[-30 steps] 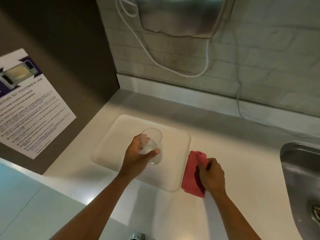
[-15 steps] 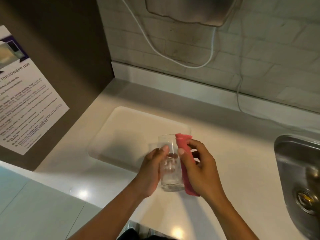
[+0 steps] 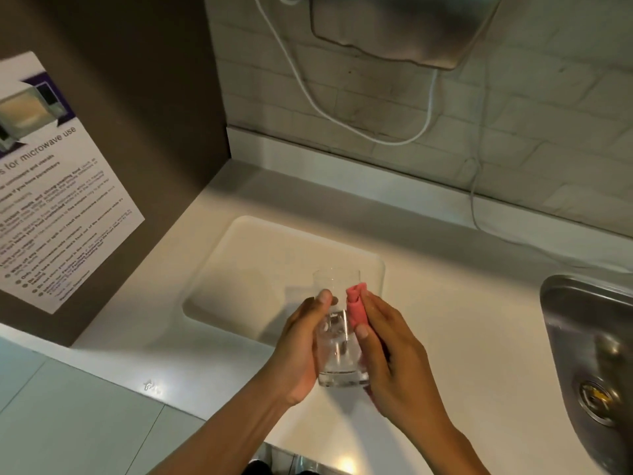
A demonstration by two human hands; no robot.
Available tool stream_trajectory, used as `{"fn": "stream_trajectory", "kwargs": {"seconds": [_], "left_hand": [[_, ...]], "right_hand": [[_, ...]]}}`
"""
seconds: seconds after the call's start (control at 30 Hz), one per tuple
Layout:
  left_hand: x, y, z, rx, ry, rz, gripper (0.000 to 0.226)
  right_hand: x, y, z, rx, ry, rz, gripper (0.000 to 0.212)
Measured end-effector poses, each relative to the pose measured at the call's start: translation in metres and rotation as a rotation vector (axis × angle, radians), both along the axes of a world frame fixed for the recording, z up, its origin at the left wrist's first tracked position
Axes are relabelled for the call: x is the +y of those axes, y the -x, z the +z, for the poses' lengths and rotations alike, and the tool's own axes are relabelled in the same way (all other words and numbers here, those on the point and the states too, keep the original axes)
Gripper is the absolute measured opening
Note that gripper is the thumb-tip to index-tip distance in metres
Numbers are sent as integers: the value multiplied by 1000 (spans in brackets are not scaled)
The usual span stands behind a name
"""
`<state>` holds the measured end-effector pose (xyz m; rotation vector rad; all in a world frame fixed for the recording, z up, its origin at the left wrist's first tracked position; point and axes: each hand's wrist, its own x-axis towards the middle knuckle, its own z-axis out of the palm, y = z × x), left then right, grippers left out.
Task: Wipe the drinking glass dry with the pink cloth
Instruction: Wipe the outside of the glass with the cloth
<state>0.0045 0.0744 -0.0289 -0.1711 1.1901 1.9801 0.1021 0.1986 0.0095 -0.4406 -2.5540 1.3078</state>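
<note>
A clear drinking glass (image 3: 337, 344) is held upright above the white counter, between both hands. My left hand (image 3: 298, 351) grips its left side, thumb near the rim. My right hand (image 3: 394, 358) presses the pink cloth (image 3: 356, 308) against the glass's right side. Only the cloth's bunched top and a sliver below the palm show; the rest is hidden behind my right hand.
A white tray (image 3: 239, 269) lies on the counter just beyond the glass. A steel sink (image 3: 589, 354) sits at the right. A brown panel with a microwave notice (image 3: 58, 200) stands at the left. A white cable (image 3: 476, 214) hangs down the tiled wall.
My left hand lifted the glass off the tray toward me. My right hand picked the pink cloth up from the counter and brought it against the glass's side, then slid down it.
</note>
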Motion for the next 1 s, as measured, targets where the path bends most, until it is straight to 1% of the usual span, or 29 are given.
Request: {"fn": "stream_trajectory", "kwargs": {"seconds": [0.07, 0.1, 0.17, 0.3, 0.4, 0.43, 0.5, 0.6, 0.67, 0.73, 0.8, 0.9, 0.93, 1.0], "left_hand": [[1, -7, -1, -5, -7, -54, 52], [2, -10, -1, -16, -11, -71, 52], [4, -12, -1, -56, -29, -65, 59], [-3, -2, 0, -73, -59, -76, 61], [-3, -7, -4, -91, -48, -101, 63], [-2, -8, -4, -95, -36, -101, 65], [-1, -4, -4, -95, -44, -86, 66], [-5, 4, -7, -72, -84, -95, 63], [-7, 0, -9, -78, -124, -131, 61], [-5, -5, -10, -102, -139, -145, 63], [-3, -2, -9, -104, -138, -126, 66], [-4, 6, -5, -62, -174, -124, 66], [-6, 5, -4, -45, -174, -138, 64], [-8, -2, -3, -57, -166, -178, 62]], "right_hand": [[6, 14, 7, 10, 2, -78, 41], [7, 21, 12, 11, -20, -95, 41], [2, 24, 15, 27, -103, -48, 43], [-13, 1, 5, -17, -59, 61, 44], [-1, 18, 11, -45, 36, 18, 43], [1, 25, 16, -43, 38, 7, 43], [-4, 26, 17, -15, -22, 45, 44], [-15, 5, 7, -24, -73, 111, 44], [-9, 3, 6, -27, -43, 88, 42], [0, 13, 12, -33, 2, 26, 42], [0, 19, 16, -35, -64, 14, 43], [-11, 3, 12, -53, -198, 77, 44], [-11, -3, 11, -53, -199, 87, 44], [-4, -1, 14, -55, -139, 45, 43]]}}
